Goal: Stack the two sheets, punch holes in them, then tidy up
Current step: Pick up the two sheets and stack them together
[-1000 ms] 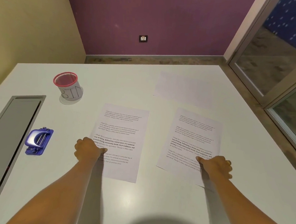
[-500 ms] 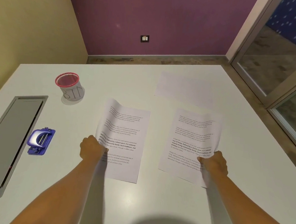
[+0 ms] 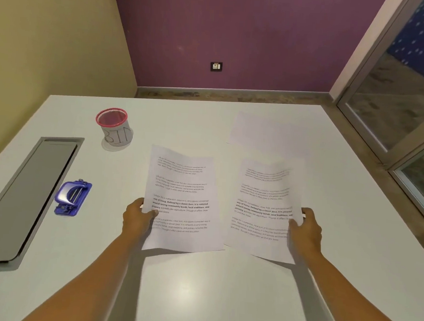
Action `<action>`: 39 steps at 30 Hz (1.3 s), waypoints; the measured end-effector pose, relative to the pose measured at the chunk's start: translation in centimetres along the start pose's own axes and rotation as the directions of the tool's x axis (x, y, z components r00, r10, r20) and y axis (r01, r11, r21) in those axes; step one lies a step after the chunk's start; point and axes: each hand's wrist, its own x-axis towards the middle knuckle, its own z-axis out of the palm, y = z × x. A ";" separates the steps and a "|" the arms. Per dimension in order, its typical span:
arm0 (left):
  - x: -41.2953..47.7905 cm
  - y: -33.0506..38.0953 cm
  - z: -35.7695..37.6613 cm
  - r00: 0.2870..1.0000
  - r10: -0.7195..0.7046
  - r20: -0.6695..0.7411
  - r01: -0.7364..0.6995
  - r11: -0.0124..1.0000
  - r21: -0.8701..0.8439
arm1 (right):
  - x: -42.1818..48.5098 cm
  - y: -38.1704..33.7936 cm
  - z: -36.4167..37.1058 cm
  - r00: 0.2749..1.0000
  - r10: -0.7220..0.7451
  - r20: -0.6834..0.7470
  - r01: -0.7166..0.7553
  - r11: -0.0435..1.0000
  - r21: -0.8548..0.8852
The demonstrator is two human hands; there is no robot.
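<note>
Two printed white sheets are held up off the white table (image 3: 198, 283), side by side and almost touching at their inner edges. My left hand (image 3: 138, 216) grips the left sheet (image 3: 183, 183) at its left edge. My right hand (image 3: 306, 229) grips the right sheet (image 3: 266, 188) at its right edge. Both sheets bend slightly and cast shadows on the table below. A blue hole punch (image 3: 71, 197) lies on the table to the left of my left hand, untouched.
A red-rimmed mesh cup labelled BIN (image 3: 115, 127) stands at the back left. A grey recessed panel (image 3: 27, 193) runs along the left edge. A blank white sheet (image 3: 265, 131) lies flat behind the held sheets. A glass door is on the right.
Both sheets lay flat under my hands a second ago. They have since been gripped at their outer edges, lifted off the table and brought closer together.
</note>
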 end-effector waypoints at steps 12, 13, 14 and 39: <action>-2.6 0.7 -0.8 0.991 0.083 0.109 -0.048 0.955 -0.294 | -2.2 -6.5 -2.9 0.974 -0.225 0.011 0.199 0.883 0.425; -2.8 0.8 -0.8 0.988 0.098 0.119 -0.057 0.948 -0.313 | -2.5 -7.0 -3.1 0.970 -0.244 0.006 0.215 0.866 0.452; -2.9 0.8 -0.8 0.986 0.110 0.124 -0.064 0.945 -0.322 | -2.8 -7.6 -3.3 0.964 -0.265 0.007 0.229 0.848 0.478; -5.3 3.3 0.4 0.918 0.072 0.390 0.163 0.828 -0.536 | -2.2 -5.1 1.8 0.870 -0.092 0.485 -0.186 0.850 0.494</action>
